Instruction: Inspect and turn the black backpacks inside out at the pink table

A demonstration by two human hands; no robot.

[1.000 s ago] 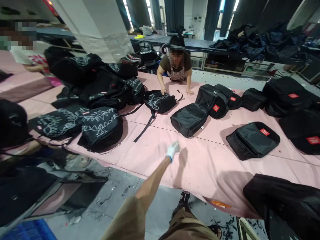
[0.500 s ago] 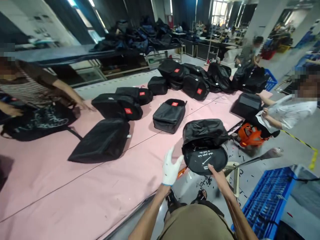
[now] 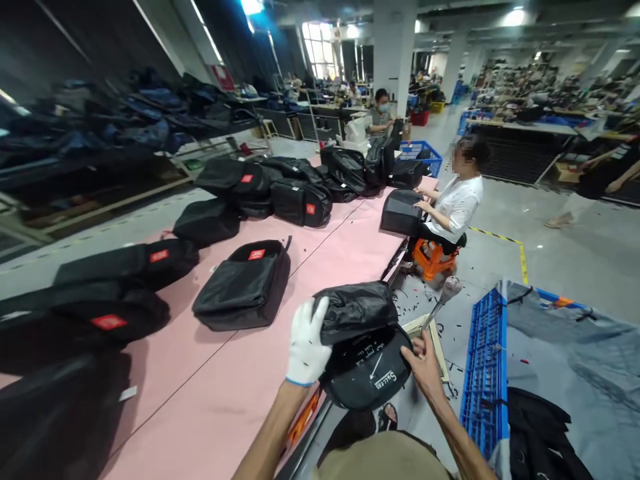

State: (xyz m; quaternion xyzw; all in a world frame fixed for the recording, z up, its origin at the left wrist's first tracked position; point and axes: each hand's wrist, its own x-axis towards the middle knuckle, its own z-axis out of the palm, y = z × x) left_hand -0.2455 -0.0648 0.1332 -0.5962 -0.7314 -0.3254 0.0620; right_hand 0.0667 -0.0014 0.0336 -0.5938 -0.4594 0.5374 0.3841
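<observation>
A black bag is in front of me at the table's near edge, its rounded flap hanging open towards me with white lettering and an arrow on it. My left hand, in a white glove, grips the bag's left side, thumb along the upper body. Bare, my right hand pinches the flap's right edge with the thumb on top; the fingers beneath are partly hidden. To the left, a black bag with a red label stands on the pink table cover.
More black bags line the table's far side. A co-worker in white sits at the right edge, handling a dark bag. A blue crate stands on the floor to my right, beside grey sheeting and black bags. Dark scraps litter the floor.
My view has swung to the right. My left hand, open beside the bag before, has closed on its left side. My right hand keeps its hold on the flap.
</observation>
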